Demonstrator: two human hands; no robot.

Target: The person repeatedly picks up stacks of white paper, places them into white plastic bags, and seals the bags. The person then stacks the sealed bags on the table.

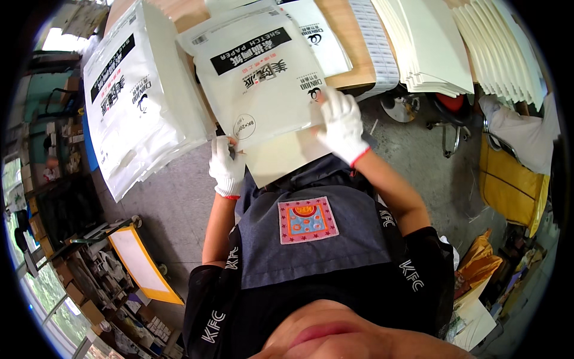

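1. Nearest, a pale sheet (287, 160) sticks out past the near edge of the printed plastic bag (266, 99), pointing toward 5 o'clock. Clock directions centre on this sheet.
2. At 9 o'clock, the gloved left hand (227, 167) has bent fingers at the bag's near-left corner; I cannot tell whether they clamp it.
3. At 2 o'clock, the gloved right hand (343, 124) reaches the bag's right edge; blurred, so its grip is unclear.
4. The bag lies at 11 o'clock, long axis running 11 to 5, black band farthest.
5. Similar bags (122, 143) lie stacked at 10.
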